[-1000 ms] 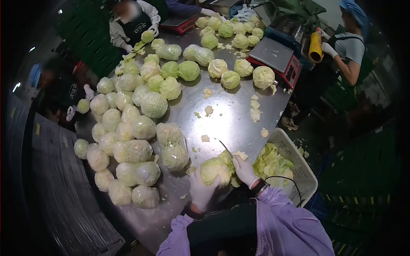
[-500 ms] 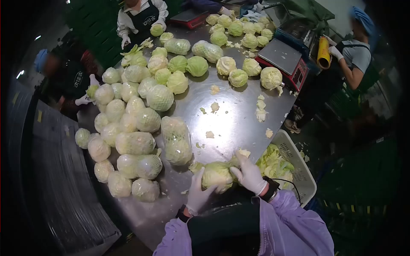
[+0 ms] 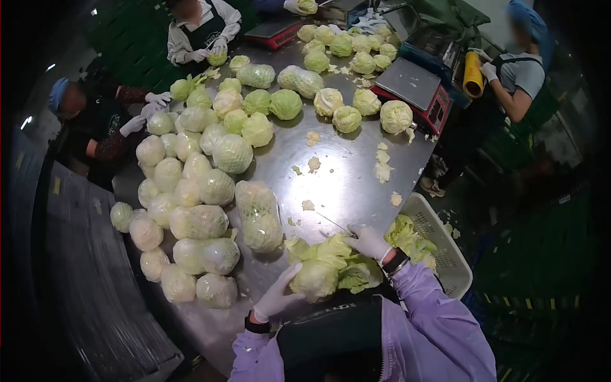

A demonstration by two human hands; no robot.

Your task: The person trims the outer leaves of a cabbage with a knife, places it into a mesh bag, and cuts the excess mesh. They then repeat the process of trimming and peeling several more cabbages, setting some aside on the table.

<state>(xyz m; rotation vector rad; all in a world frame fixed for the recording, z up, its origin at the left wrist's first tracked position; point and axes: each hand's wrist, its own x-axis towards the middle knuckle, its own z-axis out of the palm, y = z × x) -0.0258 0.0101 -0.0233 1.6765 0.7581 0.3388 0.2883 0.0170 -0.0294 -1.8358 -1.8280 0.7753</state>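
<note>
A pale green cabbage [image 3: 316, 280] lies at the near table edge, with loose outer leaves [image 3: 331, 249] spread behind it and to its right. My left hand [image 3: 278, 294], in a white glove, cups the cabbage's left side, thumb and fingers apart around it. My right hand [image 3: 370, 244], also gloved, is closed above the leaves to the right. A thin knife blade [image 3: 332, 223] sticks out from it toward the far left; its handle is hidden in my fingers.
Wrapped cabbages [image 3: 200, 221] crowd the table's left; bare cabbages [image 3: 328, 102] stand farther back near a red scale [image 3: 410, 86]. Leaf scraps dot the metal table [image 3: 344, 172]. A white basket [image 3: 455, 267] of leaves stands at right. Co-workers [image 3: 528, 70] stand around the table.
The cabbage's outer leaves now hang open around it. My right hand has come off the cabbage, and a knife blade shows in it. At the far left, a co-worker's hands have moved.
</note>
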